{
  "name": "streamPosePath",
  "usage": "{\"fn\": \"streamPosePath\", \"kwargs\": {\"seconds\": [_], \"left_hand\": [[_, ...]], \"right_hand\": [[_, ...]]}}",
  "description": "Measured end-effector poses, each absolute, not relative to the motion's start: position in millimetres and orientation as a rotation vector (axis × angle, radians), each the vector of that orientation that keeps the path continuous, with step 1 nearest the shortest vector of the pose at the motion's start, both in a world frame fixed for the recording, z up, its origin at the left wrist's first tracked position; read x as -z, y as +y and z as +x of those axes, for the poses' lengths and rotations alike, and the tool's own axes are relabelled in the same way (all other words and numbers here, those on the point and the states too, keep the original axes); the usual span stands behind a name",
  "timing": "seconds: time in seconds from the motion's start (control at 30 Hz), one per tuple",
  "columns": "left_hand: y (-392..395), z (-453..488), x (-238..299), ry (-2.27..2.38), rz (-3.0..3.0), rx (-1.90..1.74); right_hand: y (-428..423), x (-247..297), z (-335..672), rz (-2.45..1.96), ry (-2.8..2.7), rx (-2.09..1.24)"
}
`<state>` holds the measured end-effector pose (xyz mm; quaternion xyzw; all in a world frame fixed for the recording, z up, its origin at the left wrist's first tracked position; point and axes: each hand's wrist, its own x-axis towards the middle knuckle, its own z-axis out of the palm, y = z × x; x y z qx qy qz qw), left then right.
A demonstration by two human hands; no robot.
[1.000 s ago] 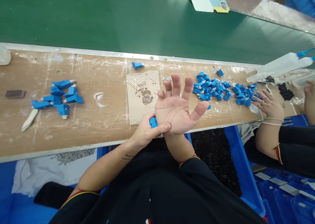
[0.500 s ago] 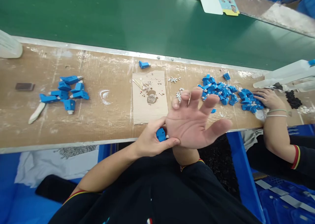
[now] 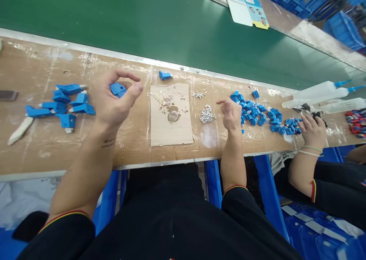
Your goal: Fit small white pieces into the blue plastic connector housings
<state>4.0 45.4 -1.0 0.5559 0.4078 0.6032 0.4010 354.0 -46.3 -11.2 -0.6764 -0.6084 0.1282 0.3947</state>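
My left hand [image 3: 114,100] is raised over the wooden bench [image 3: 128,145], its curled fingers and thumb pinching a small blue plastic part [image 3: 117,89]. It hovers just right of a group of assembled blue parts [image 3: 61,105]. My right hand [image 3: 230,113] rests on the bench with its fingers loosely curled, forefinger pointing left, at the left edge of a heap of loose blue parts [image 3: 257,111]. Nothing shows inside that hand. A small pile of tiny grey pieces [image 3: 206,115] lies just left of it.
A cardboard sheet [image 3: 170,117] with wooden sticks and a little clear dish lies between my hands. One blue part [image 3: 165,75] sits by the green conveyor belt [image 3: 160,27]. A co-worker's hand [image 3: 313,130] works at the right, beside clear squeeze bottles [image 3: 320,91]. Blue crates stand below.
My hands have parted. The left one carried the blue part up and left over the bench; the right one turned palm down and reached to the heap of blue parts.
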Motion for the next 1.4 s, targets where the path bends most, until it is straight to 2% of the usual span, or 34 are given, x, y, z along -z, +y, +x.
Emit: {"fn": "streamPosePath", "kwargs": {"seconds": [0.1,0.23,0.43,0.63,1.2,1.4], "left_hand": [[60,4,27,0.944,1.346,-1.558],[60,-1,47,1.140,1.340,-1.440],[51,-8,42,1.206,1.408,-1.331],[44,-5,35,1.168,1.440,-1.328],[50,-5,47,1.194,1.446,-1.398],[35,-2,25,1.361,1.562,-1.315]], "right_hand": [[-27,8,347,-1.991,-1.833,-0.231],[14,5,335,-2.188,-2.074,-0.273],[35,3,321,-2.503,-2.034,-0.311],[34,3,313,-2.538,-2.057,-0.199],[36,2,313,-2.476,-2.114,-0.277],[37,4,317,-2.415,-2.153,-0.349]]}}
